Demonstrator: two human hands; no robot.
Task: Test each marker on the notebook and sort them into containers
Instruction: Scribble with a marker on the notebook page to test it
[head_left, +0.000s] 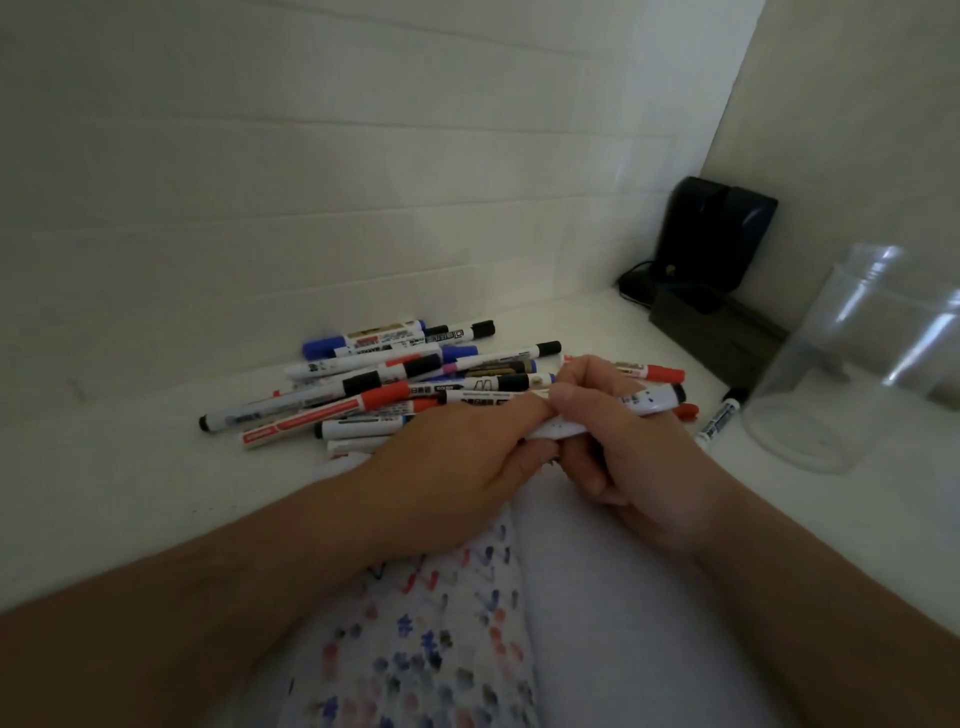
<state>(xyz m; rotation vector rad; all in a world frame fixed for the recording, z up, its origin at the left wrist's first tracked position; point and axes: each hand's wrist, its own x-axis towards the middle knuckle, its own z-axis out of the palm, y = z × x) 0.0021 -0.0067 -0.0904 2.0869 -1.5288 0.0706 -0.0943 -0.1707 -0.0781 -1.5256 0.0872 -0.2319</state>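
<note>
Both my hands meet over the top of an open notebook (597, 597) on one white marker (647, 402) with a black end. My right hand (618, 441) grips its barrel, fingers curled round it. My left hand (467, 467) pinches the marker's near end, which is hidden under my fingers. The notebook's left page carries several red, blue and black test marks; its right page looks blank. Behind my hands lies a heap of several markers (395, 379) with black, blue and red caps.
A clear plastic container (852, 364) stands at the right, with one black-tipped marker (719, 418) lying beside it. A black device (714, 234) with cables sits in the back right corner. White walls close off the desk behind and to the right.
</note>
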